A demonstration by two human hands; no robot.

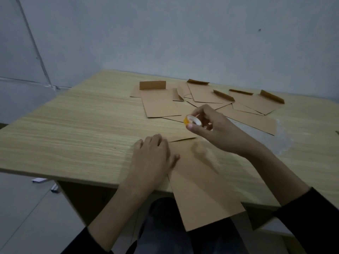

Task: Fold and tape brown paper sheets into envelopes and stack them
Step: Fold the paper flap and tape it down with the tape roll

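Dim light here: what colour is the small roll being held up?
The tape roll is orange-yellow with a white core; head view.

wall (165, 33): plain, pale blue-grey, 1 small dark mark (259, 30) upper right | strip (34, 46): thin, runs diagonally down the left wall | table (73, 125): light wood-grain top, far edge against the wall | floor (23, 213): pale, 2 small objects lying beside the table | light: dim, even

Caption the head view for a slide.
Left hand rests on a brown sheet on the table while right hand holds a tape roll.
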